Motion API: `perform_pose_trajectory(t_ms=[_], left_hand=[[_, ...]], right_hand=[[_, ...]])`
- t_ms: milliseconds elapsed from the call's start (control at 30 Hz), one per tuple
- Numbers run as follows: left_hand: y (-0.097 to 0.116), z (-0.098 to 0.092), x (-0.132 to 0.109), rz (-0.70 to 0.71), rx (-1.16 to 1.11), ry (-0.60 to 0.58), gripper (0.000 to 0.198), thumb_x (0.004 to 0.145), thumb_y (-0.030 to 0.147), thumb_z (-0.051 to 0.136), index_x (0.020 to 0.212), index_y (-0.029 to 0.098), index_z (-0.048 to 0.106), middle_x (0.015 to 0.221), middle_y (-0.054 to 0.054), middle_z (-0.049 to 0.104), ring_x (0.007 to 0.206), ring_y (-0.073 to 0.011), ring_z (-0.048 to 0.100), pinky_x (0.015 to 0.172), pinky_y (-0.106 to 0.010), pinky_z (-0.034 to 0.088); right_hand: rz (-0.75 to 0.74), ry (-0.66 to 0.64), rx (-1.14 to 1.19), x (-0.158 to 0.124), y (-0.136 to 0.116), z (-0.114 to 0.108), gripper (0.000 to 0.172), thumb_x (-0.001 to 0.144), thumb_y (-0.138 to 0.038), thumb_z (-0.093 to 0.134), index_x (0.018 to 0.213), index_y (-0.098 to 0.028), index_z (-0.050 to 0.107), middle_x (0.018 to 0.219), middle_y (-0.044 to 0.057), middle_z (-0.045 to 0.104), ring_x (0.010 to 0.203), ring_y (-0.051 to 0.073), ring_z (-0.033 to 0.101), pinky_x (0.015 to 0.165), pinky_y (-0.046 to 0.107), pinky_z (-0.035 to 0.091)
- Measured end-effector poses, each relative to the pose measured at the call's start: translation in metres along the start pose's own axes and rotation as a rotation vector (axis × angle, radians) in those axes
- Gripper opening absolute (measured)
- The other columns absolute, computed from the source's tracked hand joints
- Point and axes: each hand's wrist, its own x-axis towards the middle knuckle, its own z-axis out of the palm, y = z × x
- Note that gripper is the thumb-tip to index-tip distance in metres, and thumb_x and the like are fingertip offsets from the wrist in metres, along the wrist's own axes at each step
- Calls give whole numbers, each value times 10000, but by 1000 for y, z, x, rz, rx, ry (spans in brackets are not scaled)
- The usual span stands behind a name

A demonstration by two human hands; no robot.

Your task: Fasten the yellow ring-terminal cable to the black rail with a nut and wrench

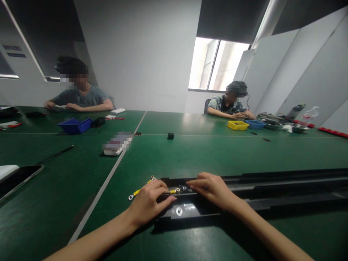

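A long black metal rail (pixel 272 192) lies across the green table (pixel 190 156) in front of me. My left hand (pixel 148 203) rests at its left end, fingers curled over a short yellow wire (pixel 137 191) with ring terminals. My right hand (pixel 213 188) sits on top of the rail, fingertips pinched at a small metal screw or terminal (pixel 181 189) between both hands. A round hole (pixel 178 211) shows in the rail's near face.
A phone (pixel 19 177) lies at the left edge. A white box (pixel 115 146) and a small black cube (pixel 170 136) sit mid-table. Blue bin (pixel 74 125), yellow bin (pixel 237 125) and another blue bin (pixel 255 124) stand near two other people seated at the far side.
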Motion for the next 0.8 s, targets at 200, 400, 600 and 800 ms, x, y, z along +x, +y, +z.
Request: perform_pose_trajectory(t_ms=[200,400,600,800], left_hand=[[1,-1,0,-2,9,3,85,833,234,651,848,156,682,880,-71,658,810,-210,623,739,-345,517],[1,-1,0,12,14,14,105,845,253,636,834,157,678,860,-66,657,799,-201,621,747,-336,517],[2,-1,0,15,28,8,108,847,251,630,833,154,676,857,-68,657,796,-204,620,741,-341,522],[1,-3,2,11,32,0,89,841,240,641,837,157,672,864,-66,659,803,-209,619,750,-348,513]], right_hand=[[8,1,-6,1,-1,0,260,933,-284,494,1107,-264,685,818,32,635,726,143,593,635,218,409],[6,2,-15,1,-2,-1,258,929,-283,499,1092,-245,695,791,39,628,723,148,587,637,219,415],[8,7,-20,1,-2,-1,257,919,-273,509,1100,-259,690,784,34,626,714,146,583,634,221,412],[10,17,-24,1,-1,0,255,923,-277,507,1097,-259,692,776,33,624,710,144,580,626,219,405]])
